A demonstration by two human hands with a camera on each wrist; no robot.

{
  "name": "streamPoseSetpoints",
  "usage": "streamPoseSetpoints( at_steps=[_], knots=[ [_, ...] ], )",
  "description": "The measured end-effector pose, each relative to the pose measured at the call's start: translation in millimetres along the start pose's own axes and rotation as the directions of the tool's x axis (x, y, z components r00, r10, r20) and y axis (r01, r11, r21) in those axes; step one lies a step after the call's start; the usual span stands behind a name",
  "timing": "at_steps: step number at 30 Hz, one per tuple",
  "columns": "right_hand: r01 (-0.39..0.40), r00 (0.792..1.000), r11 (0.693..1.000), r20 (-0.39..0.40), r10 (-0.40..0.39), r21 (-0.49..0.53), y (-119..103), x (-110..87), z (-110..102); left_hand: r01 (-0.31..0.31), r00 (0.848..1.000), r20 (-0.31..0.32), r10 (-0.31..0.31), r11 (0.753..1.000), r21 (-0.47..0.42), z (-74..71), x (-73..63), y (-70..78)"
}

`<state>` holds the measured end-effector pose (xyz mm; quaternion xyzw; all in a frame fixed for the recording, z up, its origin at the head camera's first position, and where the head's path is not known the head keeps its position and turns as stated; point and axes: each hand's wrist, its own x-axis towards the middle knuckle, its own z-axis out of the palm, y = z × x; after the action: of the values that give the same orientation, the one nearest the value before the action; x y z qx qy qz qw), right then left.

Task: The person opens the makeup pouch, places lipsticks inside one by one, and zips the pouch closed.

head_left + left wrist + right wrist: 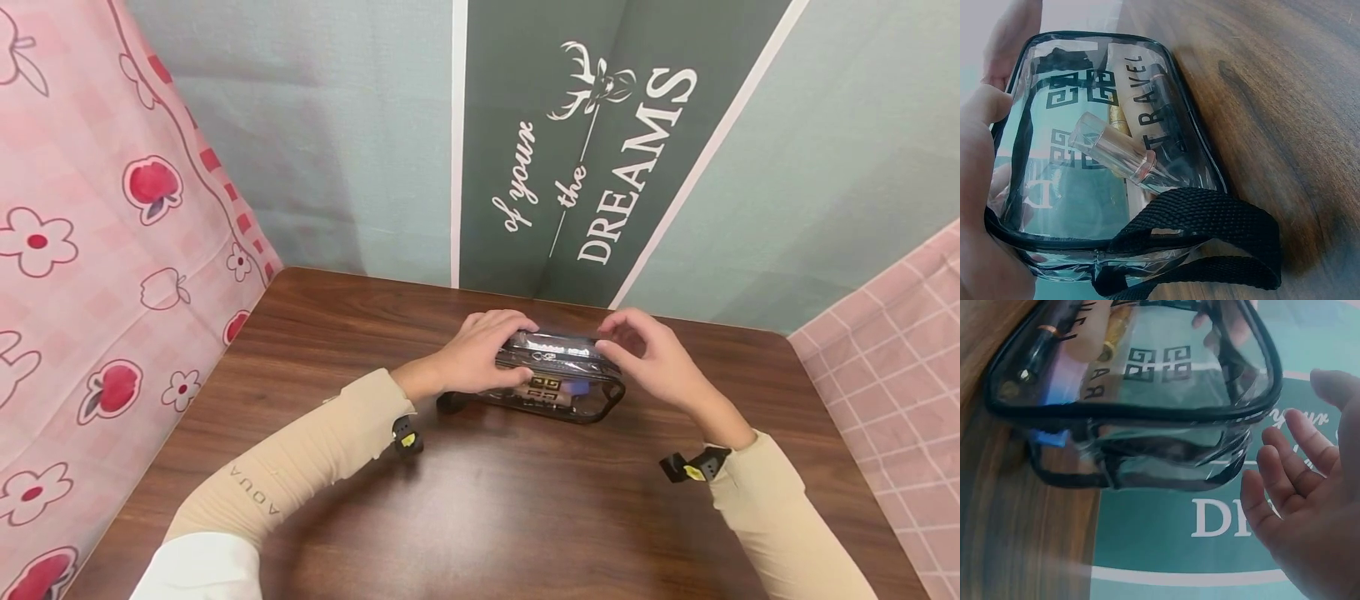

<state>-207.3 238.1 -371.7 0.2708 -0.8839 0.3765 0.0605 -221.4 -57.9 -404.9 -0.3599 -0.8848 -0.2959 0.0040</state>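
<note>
A clear toiletry pouch (553,402) with black piping stands on the table, several cosmetics inside it. My left hand (483,354) grips its left end from above, thumb across the front and fingers over the back. At the pouch's right end is my right hand (660,358), fingers loosely bent. In the right wrist view that hand (1310,500) holds nothing and appears apart from the pouch. Through the plastic, the left wrist view shows a clear-capped tube (1113,147). A black strap (1229,215) loops from the pouch's end there.
The brown wooden table (465,508) reaches the curtain (390,150) at the back, which carries a dark printed panel (510,100). Pink patterned cloth (82,275) hangs on the left. Another pink checked cloth (900,375) borders the right side.
</note>
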Motion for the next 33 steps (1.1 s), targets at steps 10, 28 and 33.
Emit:
streamPoseSetpoints(
  at_steps=[10,28,33],
  knots=[
    [0.014,0.991,1.000,0.130,-0.017,0.027,19.3,-12.6,4.3,0.005,1.000,-0.001,-0.005,1.000,0.001,-0.2,0.5,0.8],
    [-0.046,0.990,0.999,0.133,0.042,0.027,31.7,-17.8,15.3,0.017,1.000,0.008,-0.017,1.000,-0.003,-6.6,2.2,4.4],
    [-0.048,0.990,0.998,0.132,0.044,0.028,31.7,-17.1,14.5,0.025,0.996,-0.088,-0.024,1.000,0.019,-11.7,4.4,7.6]
  ],
)
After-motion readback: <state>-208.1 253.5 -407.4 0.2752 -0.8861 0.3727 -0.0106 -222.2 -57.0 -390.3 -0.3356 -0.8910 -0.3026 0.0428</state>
